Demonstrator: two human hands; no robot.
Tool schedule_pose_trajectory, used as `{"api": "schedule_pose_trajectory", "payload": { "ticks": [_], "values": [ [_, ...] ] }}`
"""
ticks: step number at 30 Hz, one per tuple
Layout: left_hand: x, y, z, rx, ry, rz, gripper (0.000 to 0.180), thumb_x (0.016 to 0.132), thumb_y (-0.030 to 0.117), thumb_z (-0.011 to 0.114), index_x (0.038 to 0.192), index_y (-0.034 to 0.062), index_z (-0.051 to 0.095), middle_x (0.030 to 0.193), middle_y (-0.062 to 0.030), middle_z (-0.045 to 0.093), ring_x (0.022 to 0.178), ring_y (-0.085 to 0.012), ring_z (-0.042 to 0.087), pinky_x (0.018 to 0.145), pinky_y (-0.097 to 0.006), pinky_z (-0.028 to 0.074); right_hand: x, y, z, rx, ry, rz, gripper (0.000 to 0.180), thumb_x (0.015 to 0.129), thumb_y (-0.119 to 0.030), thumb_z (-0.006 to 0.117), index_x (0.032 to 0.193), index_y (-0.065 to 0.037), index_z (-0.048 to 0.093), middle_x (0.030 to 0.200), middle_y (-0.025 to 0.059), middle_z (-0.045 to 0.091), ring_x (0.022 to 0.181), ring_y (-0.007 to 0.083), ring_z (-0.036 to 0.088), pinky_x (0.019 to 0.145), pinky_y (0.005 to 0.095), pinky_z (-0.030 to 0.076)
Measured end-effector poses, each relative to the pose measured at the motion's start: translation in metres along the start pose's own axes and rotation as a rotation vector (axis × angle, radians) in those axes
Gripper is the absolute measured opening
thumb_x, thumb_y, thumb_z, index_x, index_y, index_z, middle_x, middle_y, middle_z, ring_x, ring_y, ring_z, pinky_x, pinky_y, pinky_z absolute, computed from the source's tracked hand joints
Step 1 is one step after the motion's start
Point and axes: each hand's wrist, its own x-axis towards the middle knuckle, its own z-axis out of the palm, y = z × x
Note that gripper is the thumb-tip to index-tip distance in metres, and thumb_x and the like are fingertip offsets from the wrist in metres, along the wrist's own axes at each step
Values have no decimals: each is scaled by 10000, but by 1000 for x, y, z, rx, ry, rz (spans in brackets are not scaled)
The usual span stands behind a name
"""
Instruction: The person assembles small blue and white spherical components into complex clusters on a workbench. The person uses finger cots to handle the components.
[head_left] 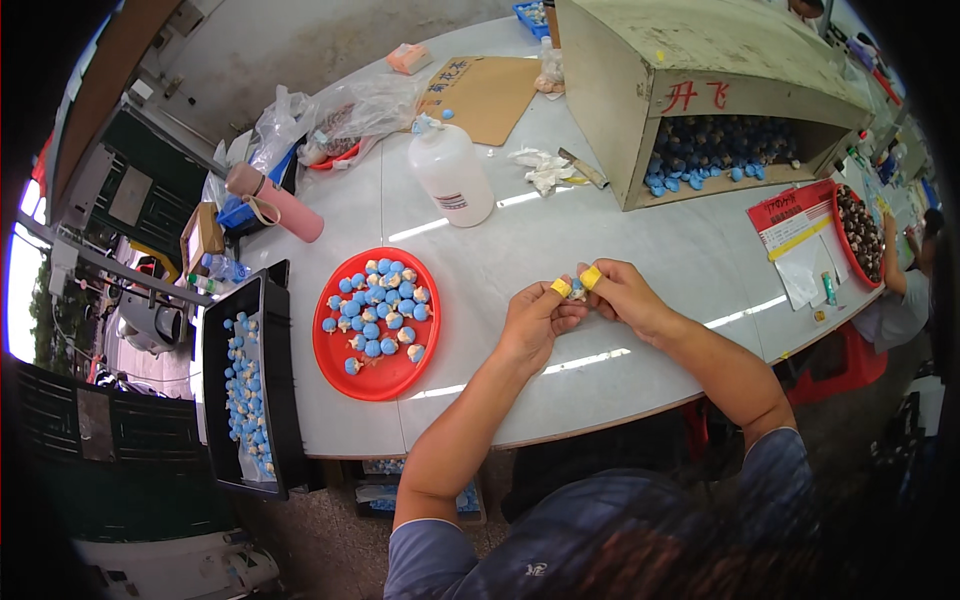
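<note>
My left hand [535,322] and my right hand [628,300] meet above the front part of the table. Both are closed, thumbs pressing toward each other on a small blue-and-cream piece [577,291], mostly covered by my fingers. Yellow tape is wrapped around each thumb. To the left of my hands, a round red tray [330,372] carries many small pieces with blue round tops [372,331] and cream parts. Farther left, a black crate [291,415] holds more of these blue pieces [243,385].
A white plastic bottle [448,175] stands behind the red tray, with a pink flask [280,205] lying left of it. A greenish box [610,120] with blue pieces inside stands at the back right. At far right, a co-worker's arm [893,260] reaches beside a red basket [842,235].
</note>
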Motion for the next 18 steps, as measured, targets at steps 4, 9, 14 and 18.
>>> {"api": "schedule_pose_trajectory", "payload": {
  "ticks": [4,9,14,18],
  "values": [
    [-1,-2,2,71,65,31,239,985,228,540,948,-7,572,853,-94,656,729,-113,636,634,-212,517,3,6,2,112,-59,157,294,954,-346,575,856,-69,586,720,-15,502,640,43,440,539,203,357],
    [-2,-1,6,51,75,22,161,934,158,602,895,3,586,817,-91,654,706,-134,636,634,-231,503,1,8,2,124,-71,149,241,968,-303,540,856,-91,569,749,-25,491,659,48,424,566,206,367],
    [-2,-1,6,45,75,21,147,924,141,606,884,1,587,810,-97,658,691,-138,636,634,-235,506,2,10,3,179,-77,126,182,965,-236,515,843,-104,548,827,-25,510,714,57,418,646,213,387],
    [-2,-1,6,42,68,20,130,921,124,604,884,1,587,817,-103,660,686,-140,638,641,-238,511,-2,5,6,193,-68,126,179,965,-228,511,834,-109,539,823,-27,512,711,57,420,647,212,388]
  ]
}}
